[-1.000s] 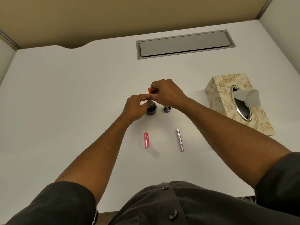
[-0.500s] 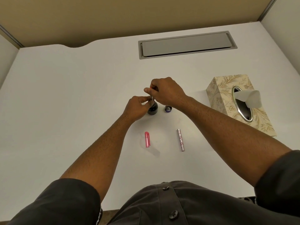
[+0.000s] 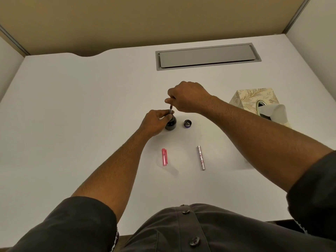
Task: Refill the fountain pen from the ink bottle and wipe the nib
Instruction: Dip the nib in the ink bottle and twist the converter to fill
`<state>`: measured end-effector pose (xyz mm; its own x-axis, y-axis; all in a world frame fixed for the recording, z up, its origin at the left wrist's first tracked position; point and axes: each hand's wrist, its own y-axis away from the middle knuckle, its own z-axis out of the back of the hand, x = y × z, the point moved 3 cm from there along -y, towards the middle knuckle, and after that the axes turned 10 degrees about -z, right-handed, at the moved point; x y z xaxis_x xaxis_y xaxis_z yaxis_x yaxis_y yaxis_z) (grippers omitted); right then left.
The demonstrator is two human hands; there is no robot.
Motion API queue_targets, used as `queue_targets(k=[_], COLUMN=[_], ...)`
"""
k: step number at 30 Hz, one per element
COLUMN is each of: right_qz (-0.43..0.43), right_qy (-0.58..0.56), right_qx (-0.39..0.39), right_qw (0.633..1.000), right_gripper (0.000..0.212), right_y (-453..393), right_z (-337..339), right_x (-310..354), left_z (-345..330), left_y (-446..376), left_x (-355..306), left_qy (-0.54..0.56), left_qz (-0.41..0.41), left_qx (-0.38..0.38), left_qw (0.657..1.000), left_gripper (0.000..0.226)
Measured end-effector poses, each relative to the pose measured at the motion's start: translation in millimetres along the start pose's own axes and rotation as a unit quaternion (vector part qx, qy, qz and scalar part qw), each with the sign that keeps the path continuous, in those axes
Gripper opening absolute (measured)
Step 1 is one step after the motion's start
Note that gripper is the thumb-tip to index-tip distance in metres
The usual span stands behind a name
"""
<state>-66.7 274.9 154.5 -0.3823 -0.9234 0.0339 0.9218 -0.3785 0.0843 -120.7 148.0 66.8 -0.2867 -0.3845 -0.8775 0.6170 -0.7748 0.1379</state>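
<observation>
A small dark ink bottle (image 3: 171,125) stands open on the white desk (image 3: 72,124). My left hand (image 3: 156,121) grips the bottle's neck and the lower end of the pen section. The thin pen section with its converter (image 3: 171,109) stands upright in the bottle mouth. My right hand (image 3: 187,96) pinches the converter's top end from above. The nib is hidden inside the bottle. The bottle's cap (image 3: 187,123) lies just right of the bottle. A pink pen cap (image 3: 164,157) and a silver-pink pen barrel (image 3: 200,157) lie nearer to me.
A patterned tissue box (image 3: 254,100) with a tissue sticking out (image 3: 272,112) sits at the right, partly behind my right forearm. A grey cable hatch (image 3: 207,56) is set into the desk's far side. Partition walls enclose the desk.
My right hand has lifted slightly, and more of the pen section shows between the two hands. The left hand stays on the bottle.
</observation>
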Motion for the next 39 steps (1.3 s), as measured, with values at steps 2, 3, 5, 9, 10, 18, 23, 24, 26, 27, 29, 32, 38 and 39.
queue_targets(k=[2, 3, 5, 9, 10, 18, 23, 24, 26, 27, 29, 32, 38, 39], right_qz=[-0.005, -0.007, -0.008, -0.014, -0.014, -0.033, -0.021, -0.011, 0.007, 0.012, 0.016, 0.011, 0.021, 0.021], right_qy=[-0.001, -0.001, 0.002, 0.009, 0.009, 0.005, 0.039, 0.034, 0.016, 0.010, 0.007, 0.004, -0.010, -0.005], right_qx=[0.010, 0.014, 0.023, 0.042, 0.045, 0.064, 0.091, 0.099, 0.112, 0.115, 0.117, 0.111, 0.096, 0.091], right_qw=[1.000, 1.000, 1.000, 0.999, 0.999, 0.997, 0.995, 0.994, 0.994, 0.993, 0.993, 0.994, 0.995, 0.996], right_gripper=[0.035, 0.035, 0.038, 0.048, 0.049, 0.053, 0.041, 0.036, 0.027, 0.024, 0.020, 0.019, 0.017, 0.016], right_y=[-1, -1, -3, -7, -8, -11, -8, -6, -3, -2, -2, -2, -3, -3], right_z=[1, 1, 0, 0, 1, 5, 8, 8, 8, 7, 7, 7, 4, 3], right_x=[1, 1, 4, 4, 4, 5, 5, 4, 3, 3, 1, -2, -1, -1], left_z=[0, 0, 0, -1, -2, -3, -1, -1, -1, -2, -2, -3, -4, -4], left_y=[0, -1, 0, 0, 0, -1, 1, 1, 1, 0, 0, -1, -2, -2], left_x=[1, 1, 1, 1, 1, 3, 2, 2, 2, 3, 4, 5, 6, 6], left_qy=[-0.001, 0.001, 0.005, 0.007, 0.006, 0.010, 0.009, 0.009, 0.008, 0.008, 0.011, 0.018, 0.016, 0.016], left_qz=[0.000, 0.000, 0.000, -0.003, -0.005, -0.005, -0.010, -0.011, -0.010, -0.009, -0.008, -0.007, -0.004, -0.003], left_qx=[-0.001, -0.002, -0.002, -0.003, -0.004, -0.004, -0.007, -0.007, -0.007, -0.007, -0.009, -0.011, -0.014, -0.015], left_qw=[1.000, 1.000, 1.000, 1.000, 1.000, 1.000, 1.000, 1.000, 1.000, 1.000, 1.000, 1.000, 1.000, 1.000], left_gripper=[0.025, 0.025, 0.025, 0.026, 0.026, 0.026, 0.027, 0.027, 0.027, 0.027, 0.026, 0.026, 0.027, 0.027])
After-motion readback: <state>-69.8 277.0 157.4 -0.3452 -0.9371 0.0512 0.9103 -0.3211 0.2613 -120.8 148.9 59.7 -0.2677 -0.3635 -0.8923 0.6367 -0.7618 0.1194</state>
